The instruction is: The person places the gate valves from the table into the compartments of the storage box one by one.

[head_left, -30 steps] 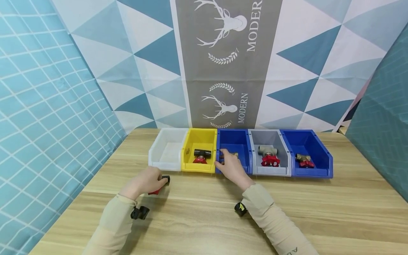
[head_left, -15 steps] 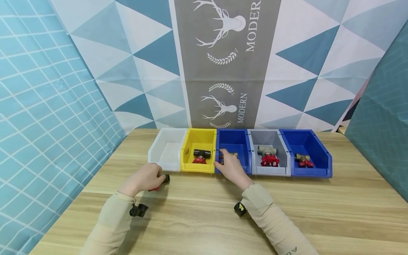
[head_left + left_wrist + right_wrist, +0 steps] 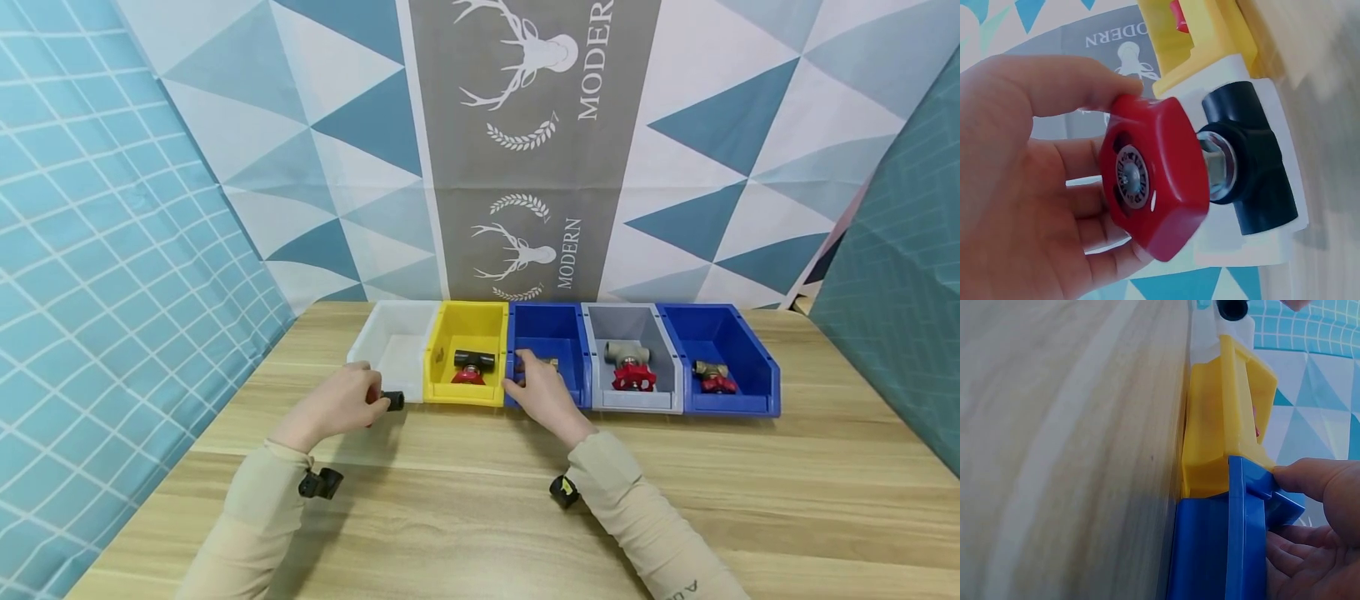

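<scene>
My left hand [image 3: 336,406] grips the red handwheel of a valve [image 3: 1172,181] between thumb and fingers. Its black tee-shaped body [image 3: 393,401] points away from the palm, right by the front of the white bin [image 3: 397,354]. In the left wrist view that bin lies behind the valve. My right hand [image 3: 547,392] is at the front left corner of the middle blue bin [image 3: 551,321]. Its thumb presses on the rim next to the yellow bin [image 3: 1207,419], with the fingers inside the blue wall [image 3: 1246,525]. A brass-coloured part [image 3: 553,363] in this bin is partly hidden by the hand.
Bins stand side by side along the back of the wooden table [image 3: 465,517]. The yellow one contains a black valve with a red handwheel [image 3: 472,367]. A grey bin [image 3: 637,402] and another blue bin [image 3: 731,406] each hold a red-handled valve. A patterned cloth hangs behind.
My left hand has lifted the valve off the table area and moved it up and forward to the white bin's front. The right hand stays at the blue bin's corner.
</scene>
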{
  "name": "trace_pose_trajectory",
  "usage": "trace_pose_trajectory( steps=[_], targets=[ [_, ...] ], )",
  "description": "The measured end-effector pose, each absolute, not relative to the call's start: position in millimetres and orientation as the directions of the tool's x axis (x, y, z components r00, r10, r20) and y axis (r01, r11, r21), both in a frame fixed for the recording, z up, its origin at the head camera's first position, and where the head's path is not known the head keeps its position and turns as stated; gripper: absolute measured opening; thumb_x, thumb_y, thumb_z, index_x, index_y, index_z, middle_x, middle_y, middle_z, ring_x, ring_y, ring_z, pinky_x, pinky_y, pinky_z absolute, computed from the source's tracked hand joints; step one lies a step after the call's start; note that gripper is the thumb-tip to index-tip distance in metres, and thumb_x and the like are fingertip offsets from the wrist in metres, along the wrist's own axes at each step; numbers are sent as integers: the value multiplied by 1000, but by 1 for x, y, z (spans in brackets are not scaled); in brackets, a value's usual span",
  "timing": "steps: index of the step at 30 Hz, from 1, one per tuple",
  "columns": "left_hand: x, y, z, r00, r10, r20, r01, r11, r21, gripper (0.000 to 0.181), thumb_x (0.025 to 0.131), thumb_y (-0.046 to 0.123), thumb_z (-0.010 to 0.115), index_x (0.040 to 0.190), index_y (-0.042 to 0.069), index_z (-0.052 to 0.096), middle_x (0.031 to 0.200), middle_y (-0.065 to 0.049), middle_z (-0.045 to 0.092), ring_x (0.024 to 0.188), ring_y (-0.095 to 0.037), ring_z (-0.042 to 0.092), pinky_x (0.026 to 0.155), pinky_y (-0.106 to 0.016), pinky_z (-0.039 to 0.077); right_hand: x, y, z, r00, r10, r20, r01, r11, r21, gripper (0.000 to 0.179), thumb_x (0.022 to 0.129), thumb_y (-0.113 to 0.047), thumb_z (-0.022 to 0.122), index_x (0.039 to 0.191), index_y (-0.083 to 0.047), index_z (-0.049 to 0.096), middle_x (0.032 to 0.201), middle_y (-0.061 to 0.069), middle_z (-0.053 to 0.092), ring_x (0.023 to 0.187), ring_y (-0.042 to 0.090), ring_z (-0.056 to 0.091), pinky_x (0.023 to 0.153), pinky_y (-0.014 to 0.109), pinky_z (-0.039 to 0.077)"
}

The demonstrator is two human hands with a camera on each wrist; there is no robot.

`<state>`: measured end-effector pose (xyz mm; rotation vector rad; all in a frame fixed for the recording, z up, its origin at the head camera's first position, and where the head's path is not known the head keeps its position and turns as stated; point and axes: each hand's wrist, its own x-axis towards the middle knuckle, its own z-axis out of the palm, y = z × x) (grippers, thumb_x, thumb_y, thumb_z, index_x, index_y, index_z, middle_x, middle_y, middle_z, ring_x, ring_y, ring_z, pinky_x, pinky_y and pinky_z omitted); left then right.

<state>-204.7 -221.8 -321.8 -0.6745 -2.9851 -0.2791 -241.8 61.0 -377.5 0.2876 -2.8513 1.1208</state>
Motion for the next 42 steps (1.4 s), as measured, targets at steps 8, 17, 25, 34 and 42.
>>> trace_pose_trajectory(
  steps=[8, 17, 25, 34, 42],
  targets=[
    [-206, -222, -318, -907, 392, 150, 412, 901, 138, 15, 77, 20, 59, 68, 12, 51, 68, -1, 42, 55, -14, 39, 52, -26, 33, -242, 61, -378, -980, -154, 127, -199, 714, -671, 56, 86, -24, 62, 132, -3, 40, 106, 13, 63, 76, 16, 61, 57, 25, 49],
    [-212, -223, -313, -919, 356, 170, 383, 908, 170, 9, 75, 19, 55, 73, 12, 50, 72, -3, 41, 56, -15, 39, 51, -27, 32, -242, 61, -377, -980, -154, 123, -196, 720, -665, 56, 86, -24, 62, 132, -3, 40, 109, 13, 62, 79, 17, 62, 60, 26, 49],
    [-221, -224, -311, -913, 367, 180, 399, 895, 197, 7, 75, 16, 56, 75, 10, 50, 75, -4, 40, 57, -15, 40, 55, -27, 34, -243, 60, -376, -980, -157, 124, -200, 726, -658, 57, 86, -26, 62, 133, -3, 39, 112, 13, 61, 79, 17, 62, 60, 26, 50],
    [-234, -224, -311, -898, 391, 204, 429, 881, 199, 6, 76, 13, 56, 77, 10, 51, 75, -4, 41, 62, -16, 39, 58, -28, 34, -244, 61, -377, -978, -156, 137, -208, 728, -654, 56, 86, -25, 62, 133, -3, 40, 108, 13, 62, 77, 15, 62, 59, 26, 49],
    [-246, -223, -313, -887, 416, 200, 450, 876, 176, 7, 75, 15, 58, 76, 11, 51, 74, -4, 42, 67, -17, 38, 61, -29, 32, -243, 62, -378, -978, -158, 134, -207, 721, -661, 56, 86, -24, 62, 132, -2, 40, 108, 14, 62, 76, 16, 62, 58, 25, 49]
  ],
)
